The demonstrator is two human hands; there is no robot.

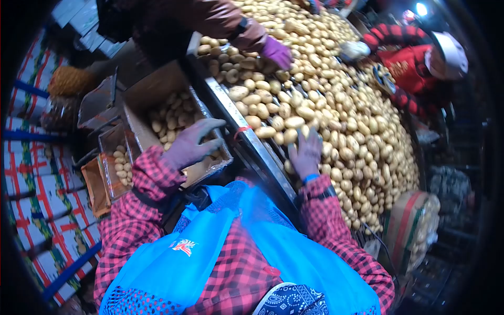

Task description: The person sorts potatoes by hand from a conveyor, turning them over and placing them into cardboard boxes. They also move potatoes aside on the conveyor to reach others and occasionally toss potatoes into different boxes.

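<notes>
My left hand (191, 143), in a purple-grey glove, is held over the near end of an open cardboard box (214, 167). Its fingers and thumb are spread, and I see nothing in them. Potatoes (173, 118) lie inside that box, partly hidden by the hand. On the right, my right hand (306, 153), gloved too, rests against the large heap of potatoes (349, 139) with its fingers stretched out over them. A metal rail (239, 123) with a red tie runs between the box and the heap.
Across from me, a co-worker's purple-gloved hand (276, 52) touches the heap. Another person in a white cap (450, 55) works at its far right. Smaller boxes (107, 170) stand at left, by stacked cartons (44, 194). A full sack (412, 228) stands right.
</notes>
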